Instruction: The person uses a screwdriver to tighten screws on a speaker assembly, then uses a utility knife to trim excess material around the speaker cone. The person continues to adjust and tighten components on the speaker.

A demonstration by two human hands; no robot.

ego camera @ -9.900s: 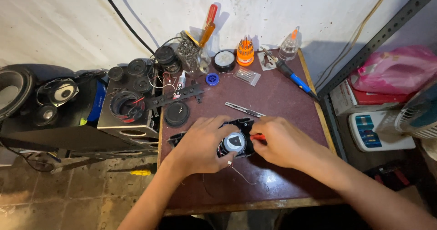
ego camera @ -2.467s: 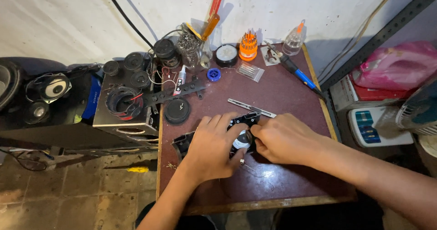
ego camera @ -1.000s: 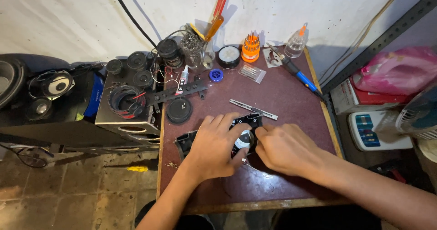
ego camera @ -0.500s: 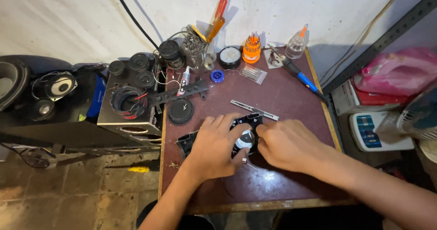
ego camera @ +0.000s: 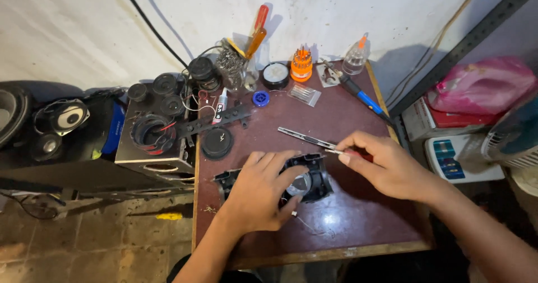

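While the left hand lies flat over the black plastic speaker housing and presses it onto the small dark red wooden table, the part stays put. Its fingers are spread wide over the top, not curled around anything. The housing sits near the front middle of the table, and a shiny round metal piece peeks out of it beside the thumb.

The right hand pinches a thin tool with a red handle between thumb and fingers, closed tight on it. The metal tip points at the top right edge of the housing. Holding it low like a pencil likely makes small, careful moves easier.

A flat silver metal strip lies just behind the housing, close enough to grab. A loose round black speaker cone rests to the left.

Along the back by the white wall stand the packages. An orange round holder full of little screwdriver bits stands in the middle. A clear plastic bottle with an orange tip stands to its right. A small white tube with a red cap lies to the left. A small clear flat packet lies in front of the holder. A blue-handled soldering iron lies slanted by the right edge.

On the shelf at the right sits a pink plastic bag on a box.
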